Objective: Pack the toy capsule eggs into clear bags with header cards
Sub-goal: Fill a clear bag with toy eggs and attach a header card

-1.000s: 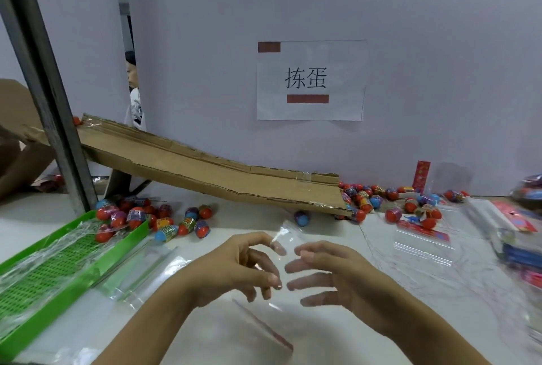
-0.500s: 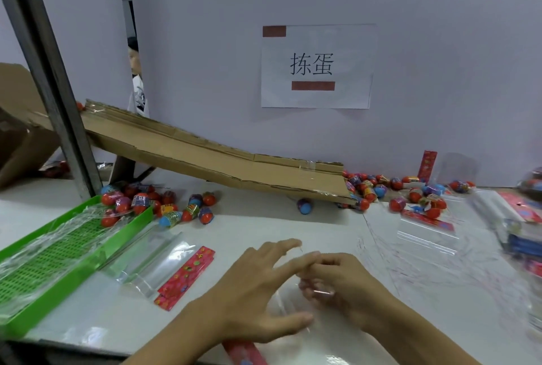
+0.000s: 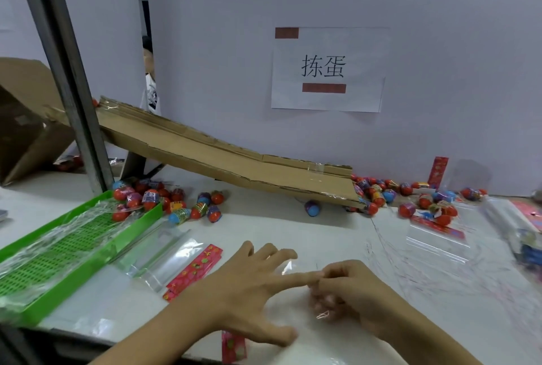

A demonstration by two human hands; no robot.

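My left hand [image 3: 249, 285] lies flat with straight, spread fingers on a clear bag [image 3: 289, 310] at the table's near edge; the bag's red header card [image 3: 233, 347] sticks out below my palm. My right hand [image 3: 343, 291] has its fingers curled, pinching the bag's clear film beside my left fingertips. Red and blue capsule eggs lie in one pile [image 3: 164, 200] by the green tray and another [image 3: 410, 197] at the foot of the cardboard ramp [image 3: 234, 159]. A single blue egg [image 3: 312, 208] sits under the ramp's lower end.
A green slotted tray [image 3: 58, 250] covered in film stands at the left. More clear bags with red header cards [image 3: 176, 262] lie beside it, another bag [image 3: 437, 235] at the right. A metal post [image 3: 67, 71] rises at the left; the wall carries a paper sign [image 3: 327, 68].
Both hands came down from mid-air onto the bag at the near edge. My left hand flattened on it and my right fingers curled onto the film. The view tilted downward.
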